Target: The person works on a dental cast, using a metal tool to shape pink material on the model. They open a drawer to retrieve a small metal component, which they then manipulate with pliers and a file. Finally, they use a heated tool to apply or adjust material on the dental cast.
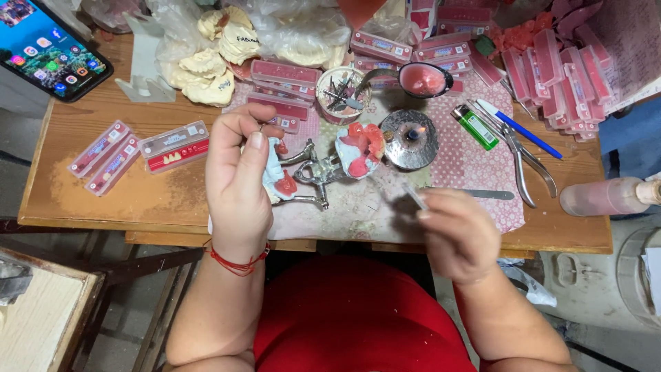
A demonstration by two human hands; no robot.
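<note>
hands, denture articulator in left

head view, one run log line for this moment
left hand: holds dental model | right hand: holds thin metal tool | burner: lit

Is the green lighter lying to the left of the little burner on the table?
No, the green lighter lies right of the round metal burner, beside the pliers.

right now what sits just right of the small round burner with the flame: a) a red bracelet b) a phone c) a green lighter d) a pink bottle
c: the green lighter lies on the patterned cloth just right of the small round burner, between it and the blue pen.
</note>
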